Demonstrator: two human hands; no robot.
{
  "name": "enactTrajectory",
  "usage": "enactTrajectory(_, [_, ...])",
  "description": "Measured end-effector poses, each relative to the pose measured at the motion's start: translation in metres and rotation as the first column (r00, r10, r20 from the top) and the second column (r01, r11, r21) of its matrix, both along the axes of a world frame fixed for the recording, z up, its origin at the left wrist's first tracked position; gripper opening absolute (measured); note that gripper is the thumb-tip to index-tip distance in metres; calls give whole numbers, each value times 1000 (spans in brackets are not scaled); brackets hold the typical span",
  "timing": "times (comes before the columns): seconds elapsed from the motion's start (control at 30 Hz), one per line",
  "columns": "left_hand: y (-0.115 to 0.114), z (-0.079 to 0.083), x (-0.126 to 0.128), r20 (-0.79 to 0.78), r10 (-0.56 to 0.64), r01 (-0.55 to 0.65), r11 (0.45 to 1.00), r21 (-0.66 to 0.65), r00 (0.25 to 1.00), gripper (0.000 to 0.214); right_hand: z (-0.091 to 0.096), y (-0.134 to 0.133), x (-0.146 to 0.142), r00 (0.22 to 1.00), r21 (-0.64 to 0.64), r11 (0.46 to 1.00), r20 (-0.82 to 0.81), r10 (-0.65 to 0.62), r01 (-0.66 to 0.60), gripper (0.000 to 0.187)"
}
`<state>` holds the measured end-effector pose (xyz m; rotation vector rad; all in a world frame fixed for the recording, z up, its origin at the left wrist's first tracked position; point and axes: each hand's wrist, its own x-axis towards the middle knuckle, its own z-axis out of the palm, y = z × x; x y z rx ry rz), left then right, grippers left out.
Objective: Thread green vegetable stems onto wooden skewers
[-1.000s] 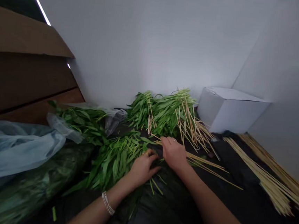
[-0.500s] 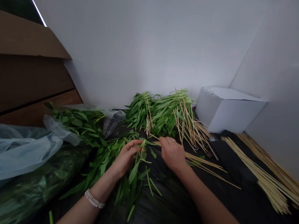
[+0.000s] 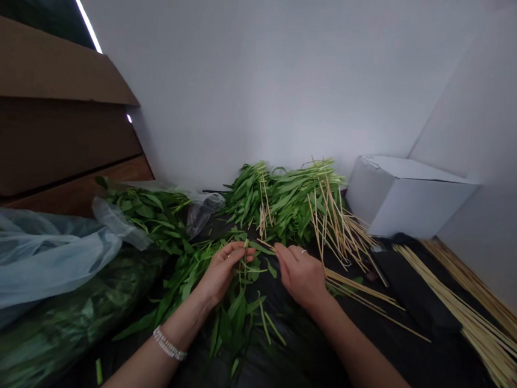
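Before a white wall [image 3: 272,80], over a black surface [image 3: 306,373]: pinching a leafy sprig [image 3: 236,314] in the left hand [image 3: 222,272], gripping thin sticks [image 3: 359,286] in the right hand [image 3: 299,274] just beside it.

Just below the frame's centre, the left hand [image 3: 223,270] pinches a leafy stem [image 3: 236,314]; the right hand [image 3: 301,274], beside it, grips a thin stick [image 3: 266,245]. Bunched greens [image 3: 291,206] lie above them, a plastic bag [image 3: 39,265] at lower left, a white box [image 3: 424,205] at right.
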<state>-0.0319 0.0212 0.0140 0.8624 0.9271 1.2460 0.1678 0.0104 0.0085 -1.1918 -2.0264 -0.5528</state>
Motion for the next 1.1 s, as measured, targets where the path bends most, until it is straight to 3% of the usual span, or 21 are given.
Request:
enactTrajectory(0.2, [0, -2, 0, -11, 12, -12, 1000, 10, 1000, 36, -3, -4, -6, 991, -85, 991, 73, 111, -104, 31])
enactTrajectory(0.47, [-1, 1, 3, 24, 16, -17, 1000, 13, 1000, 35, -5, -5, -9, 991, -142, 986, 84, 100, -87, 35])
enactTrajectory(0.77, [-1, 0, 3, 33, 21, -22, 1000, 13, 999, 33, -1, -5, -10, 992, -63, 995, 98, 77, -71, 25])
enactTrajectory(1.1, [0, -2, 5, 0, 40, -40, 999, 17, 999, 30, -8, -3, -12, 985, -16, 995, 140, 97, -96, 26])
